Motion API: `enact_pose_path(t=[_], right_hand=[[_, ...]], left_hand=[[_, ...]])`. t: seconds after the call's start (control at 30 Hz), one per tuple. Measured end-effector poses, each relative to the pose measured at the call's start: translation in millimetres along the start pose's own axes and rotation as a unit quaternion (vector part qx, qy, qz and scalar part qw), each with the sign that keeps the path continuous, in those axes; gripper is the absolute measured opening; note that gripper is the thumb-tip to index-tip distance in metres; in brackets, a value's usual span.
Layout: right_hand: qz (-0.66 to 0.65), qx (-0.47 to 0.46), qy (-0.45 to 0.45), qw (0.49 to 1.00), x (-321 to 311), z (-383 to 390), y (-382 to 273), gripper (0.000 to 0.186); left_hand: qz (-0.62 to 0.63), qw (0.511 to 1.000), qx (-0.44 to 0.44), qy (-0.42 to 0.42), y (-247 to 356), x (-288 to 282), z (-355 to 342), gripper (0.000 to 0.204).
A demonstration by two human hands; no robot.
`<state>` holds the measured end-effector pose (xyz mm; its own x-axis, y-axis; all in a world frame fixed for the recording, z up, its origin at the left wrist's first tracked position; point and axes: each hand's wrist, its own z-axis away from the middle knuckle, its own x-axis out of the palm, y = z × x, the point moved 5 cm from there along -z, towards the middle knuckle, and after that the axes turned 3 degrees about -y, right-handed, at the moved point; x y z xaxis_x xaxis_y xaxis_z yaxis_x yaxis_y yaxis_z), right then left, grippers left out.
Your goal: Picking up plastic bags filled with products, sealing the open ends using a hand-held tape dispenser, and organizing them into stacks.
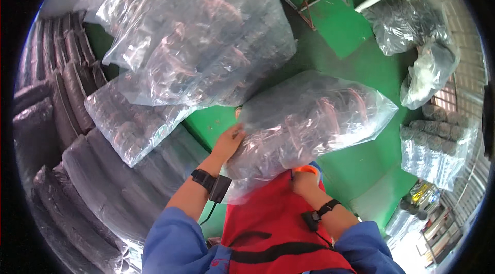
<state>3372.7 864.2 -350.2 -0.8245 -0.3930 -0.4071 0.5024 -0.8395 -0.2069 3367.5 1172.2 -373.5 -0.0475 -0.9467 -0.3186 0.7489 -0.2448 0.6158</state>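
Note:
A large clear plastic bag [309, 124], packed with dark rounded items, lies slantwise before me. My left hand [227, 144] is closed at its left edge, with the fingertips against the film. Close to my red apron [273, 222], my right hand [305, 184] is closed around an orange ring [308, 169] that looks like a roll of tape. The ring is just below the bag's lower edge, and the palm hides part of it. Each wrist wears a black strap with a small box.
A bigger filled clear bag [206, 37] rises at the far left, above a smaller clear bag [134, 124]. Long dark wrapped bundles [103, 181] are stacked at left. More bagged goods [438, 140] line the right side. A metal stand [309, 3] is on the green floor [350, 171].

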Motion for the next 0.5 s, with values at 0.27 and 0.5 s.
enact_pose_path(t=[0.27, 0.5], right_hand=[[-0.008, -0.092, -0.016, 0.996, -105.0, 109.3, 19.2, 0.06], [0.103, -0.262, -0.016, 0.959, -249.0, 91.9, -17.9, 0.057]], left_hand=[[-0.037, 0.99, -0.091, -0.099, -10.0, -26.5, 134.5, 0.065], [0.063, 0.975, -0.189, 0.102, -11.0, 9.8, 173.3, 0.032]])
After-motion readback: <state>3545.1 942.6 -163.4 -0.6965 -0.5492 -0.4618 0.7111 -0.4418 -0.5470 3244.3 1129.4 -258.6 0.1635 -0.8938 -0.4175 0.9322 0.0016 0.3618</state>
